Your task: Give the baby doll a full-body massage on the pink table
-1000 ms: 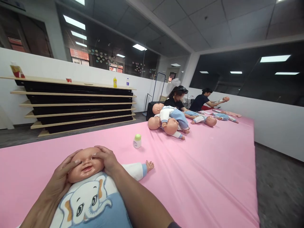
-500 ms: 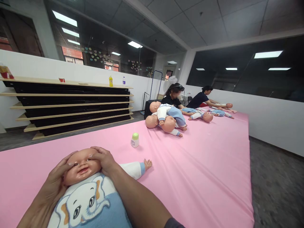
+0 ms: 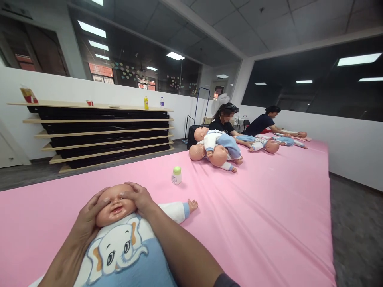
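A baby doll (image 3: 119, 255) lies on its back on the pink-covered table, in a white and blue suit with an elephant face on the chest. My left hand (image 3: 91, 213) cups one side of the doll's head, its thumb laid near the eye. On the other side, my right hand (image 3: 140, 199) wraps round the head with the thumb across the eye area. Both thumbs largely cover the doll's eyes. One doll arm stretches out to the right. Beyond it stands a small white bottle with a green cap (image 3: 176, 175), touched by neither hand.
A heap of dolls (image 3: 217, 145) lies farther along the pink table cover (image 3: 254, 207). Two people (image 3: 223, 123) sit or lean at the far end, with more dolls before them. Stacked boards (image 3: 107, 131) stand along the left wall, with bottles and a cup on top.
Both thumbs have shifted on the doll's face and now hide more of its eyes. My view has turned slightly left, so the whole scene sits farther right.
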